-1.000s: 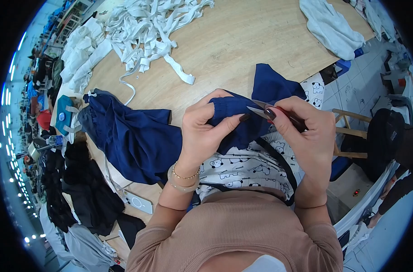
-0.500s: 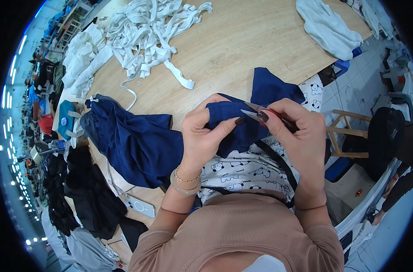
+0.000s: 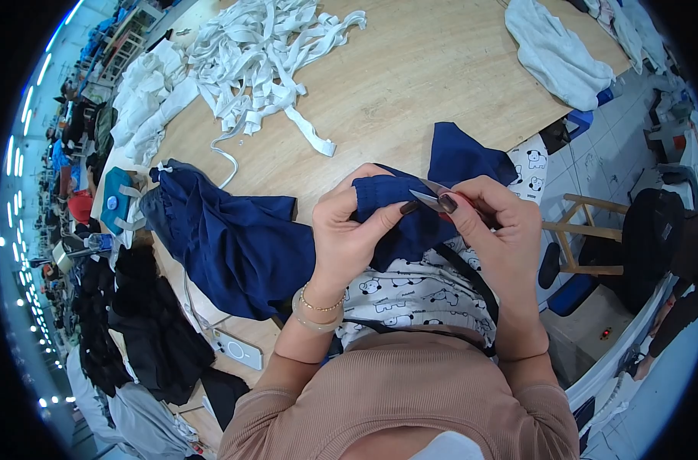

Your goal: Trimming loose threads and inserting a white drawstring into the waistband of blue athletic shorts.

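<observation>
My left hand (image 3: 344, 226) pinches the gathered, elastic edge of a navy blue garment (image 3: 387, 193), thumb towards me and fingers behind the cloth. In my right hand (image 3: 496, 224) is a small pair of thread snips (image 3: 427, 198), its pale pointed blades apart and aimed left at the garment's edge. A bit of red handle shows under the right fingers. The blade tips lie close to the left thumb; whether they touch the cloth I cannot tell. Further navy fabric (image 3: 245, 241) spreads over the table to the left, and another navy piece (image 3: 465, 153) lies beyond my right hand.
White elastic strips (image 3: 264, 57) lie heaped at the far left of the wooden table (image 3: 410, 69). A white cloth (image 3: 560, 57) hangs near its right edge. Black garments (image 3: 153, 330) and a phone (image 3: 238, 349) are at the left. A wooden chair (image 3: 590, 230) stands at the right.
Both hands keep their hold. The right hand has shifted slightly left and down, with the snips still at the garment's edge. The whole view has moved a little.
</observation>
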Motion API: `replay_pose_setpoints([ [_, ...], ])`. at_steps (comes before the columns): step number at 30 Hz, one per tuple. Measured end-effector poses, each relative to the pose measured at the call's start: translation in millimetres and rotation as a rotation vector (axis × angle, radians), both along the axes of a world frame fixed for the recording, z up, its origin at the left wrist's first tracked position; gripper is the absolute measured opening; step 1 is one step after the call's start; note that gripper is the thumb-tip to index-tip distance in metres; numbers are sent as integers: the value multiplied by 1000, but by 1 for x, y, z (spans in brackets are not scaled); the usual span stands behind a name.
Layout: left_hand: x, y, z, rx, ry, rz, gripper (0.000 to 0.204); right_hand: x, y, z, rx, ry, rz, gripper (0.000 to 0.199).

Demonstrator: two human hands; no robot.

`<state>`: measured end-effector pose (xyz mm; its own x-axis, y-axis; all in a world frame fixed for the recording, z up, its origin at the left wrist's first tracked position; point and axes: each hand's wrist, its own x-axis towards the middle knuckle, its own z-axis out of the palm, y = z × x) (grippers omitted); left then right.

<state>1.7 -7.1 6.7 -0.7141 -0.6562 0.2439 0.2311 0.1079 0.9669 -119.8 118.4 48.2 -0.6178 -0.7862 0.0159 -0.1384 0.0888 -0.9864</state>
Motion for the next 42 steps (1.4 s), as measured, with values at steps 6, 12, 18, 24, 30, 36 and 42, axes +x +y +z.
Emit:
replay_pose_setpoints([
  [6,0,0,-2,-74,7,26,14,0,2,6,62,84,-9,10],
  [12,-1,1,-2,-117,-12,42,14,1,1,9,73,62,-21,10],
  [18,-1,0,-2,-68,4,32,14,0,-2,7,84,-1,-4,10],
  [24,-1,1,-4,79,45,-6,12,-2,-3,-5,-34,-164,40,12],
  [30,-2,1,-5,39,68,0,12,-1,-4,-5,-56,-205,35,14],
  [36,-1,0,-3,-47,25,43,14,0,-1,4,32,-12,-7,12],
  [42,-2,1,-1,-99,-2,53,14,0,0,5,50,29,-13,12],
])
